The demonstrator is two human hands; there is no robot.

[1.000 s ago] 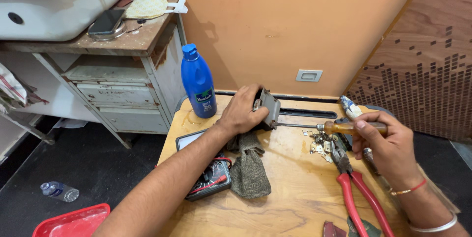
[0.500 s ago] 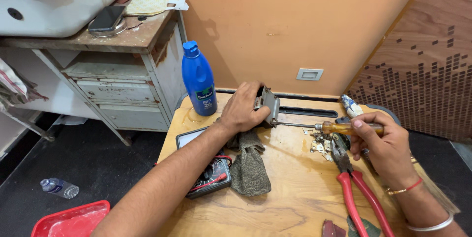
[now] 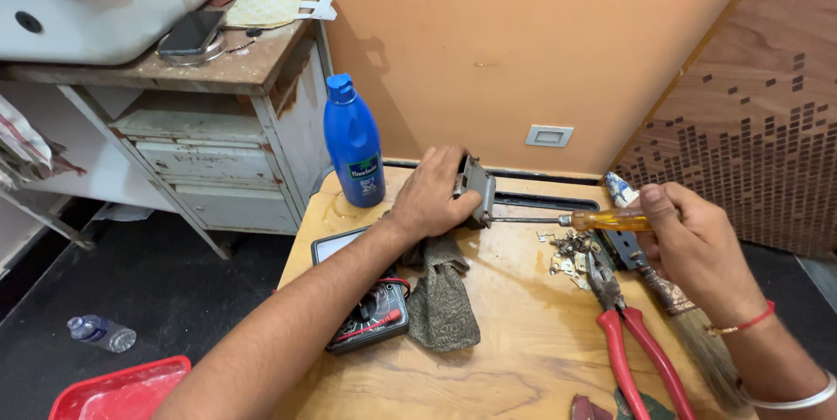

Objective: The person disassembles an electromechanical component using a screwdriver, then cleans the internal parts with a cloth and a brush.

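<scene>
On the wooden bench (image 3: 514, 342), near its far edge, my left hand (image 3: 433, 196) clamps a small grey metal-framed part (image 3: 476, 188), fingers curled round it so it stands tilted on edge above a grey cloth (image 3: 445, 294). My right hand (image 3: 689, 241) is closed round the amber handle of a screwdriver (image 3: 602, 220), thumb on top, the shaft running level to the left until its tip meets the lower side of the part.

The worst risk I see is a slip. The blade points straight toward my left palm and fingers, which sit directly behind the part; if the tip jumps out of whatever it is seated in, I judge it would run into that hand. I cannot tell whether the tip is in a screw head or a seam, since the fingers hide the contact.

The part rests only on soft cloth and one hand, so a hard push could roll it or tip it off the far edge. Loose small metal bits (image 3: 567, 256) lie just beside the shaft, near the red-handled pliers (image 3: 629, 340); a sweep of my right wrist could scatter them. A multimeter (image 3: 370, 315) lies under my left forearm, and a blue bottle (image 3: 354, 143) stands just beside that hand; a sudden jerk could knock either.
</scene>
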